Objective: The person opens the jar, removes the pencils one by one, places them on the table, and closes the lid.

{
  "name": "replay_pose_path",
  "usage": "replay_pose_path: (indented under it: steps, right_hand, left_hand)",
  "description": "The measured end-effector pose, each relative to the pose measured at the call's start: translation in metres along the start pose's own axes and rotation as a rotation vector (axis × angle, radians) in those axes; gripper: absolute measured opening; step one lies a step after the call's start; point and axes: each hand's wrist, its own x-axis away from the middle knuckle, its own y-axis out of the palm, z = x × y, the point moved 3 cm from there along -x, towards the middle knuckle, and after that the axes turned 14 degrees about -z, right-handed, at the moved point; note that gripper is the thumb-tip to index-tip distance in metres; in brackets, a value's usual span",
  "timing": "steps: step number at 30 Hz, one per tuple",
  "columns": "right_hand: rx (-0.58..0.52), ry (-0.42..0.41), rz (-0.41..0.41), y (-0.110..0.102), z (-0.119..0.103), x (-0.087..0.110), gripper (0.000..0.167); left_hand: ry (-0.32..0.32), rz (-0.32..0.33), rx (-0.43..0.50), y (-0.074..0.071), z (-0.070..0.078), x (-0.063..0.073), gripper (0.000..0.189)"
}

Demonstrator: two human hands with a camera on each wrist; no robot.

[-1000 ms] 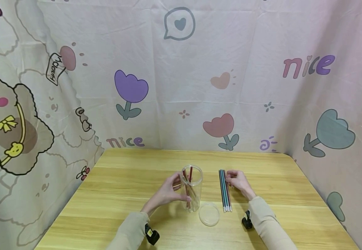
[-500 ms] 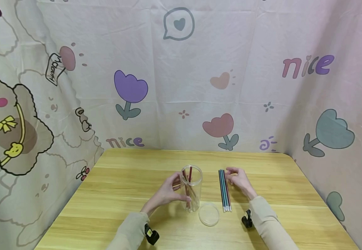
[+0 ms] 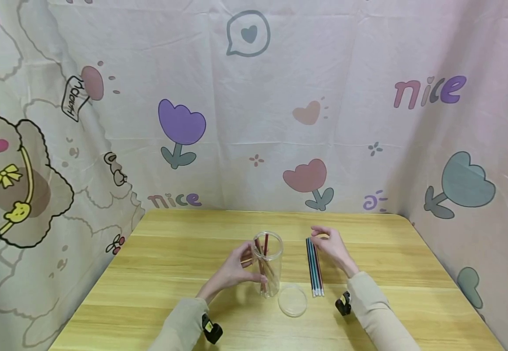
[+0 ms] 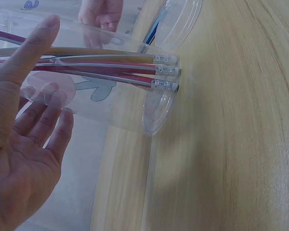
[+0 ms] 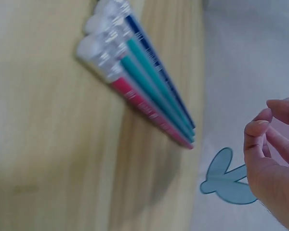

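A clear plastic jar [image 3: 274,268] stands upright on the table, holding three eraser-tipped pencils: two red and one yellow [image 4: 106,54]. My left hand [image 3: 234,269] grips the jar from its left side, thumb at the front and fingers behind. To the jar's right lies a row of several pencils [image 3: 314,268], which are blue, green and red [image 5: 144,106]. Above their far ends hovers my right hand [image 3: 332,246], fingers loosely bent with nothing between them. In the right wrist view, thumb and fingers of the right hand [image 5: 274,149] appear apart from the pencils.
A round clear lid [image 3: 292,300] lies flat on the wooden table [image 3: 170,273], just right of the jar's base. A printed cloth [image 3: 245,107] hangs behind the table and along its sides. Each wrist carries a small black camera [image 3: 212,330].
My right hand has lifted and moved away from the pencils' right side toward their far ends. The left hand and jar stay in place. The head view has shifted slightly.
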Motion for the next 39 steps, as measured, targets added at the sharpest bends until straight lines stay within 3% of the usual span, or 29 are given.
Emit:
replay_pose_path:
  steps: [13,32,39]
  right_hand:
    - [-0.036,-0.128,-0.048,0.01,-0.029,0.003,0.047]
    - [-0.074,-0.243,-0.116,0.029,-0.077,0.016,0.044]
    - [-0.06,-0.304,-0.14,0.036,-0.092,0.022,0.04]
  left_hand:
    - [0.017,-0.004,0.014,0.0,0.001,0.0,0.069]
    - [-0.022,-0.006,0.0,0.0,-0.001,0.0,0.073]
    - [0.003,-0.004,0.009,0.0,0.001,0.002,0.073]
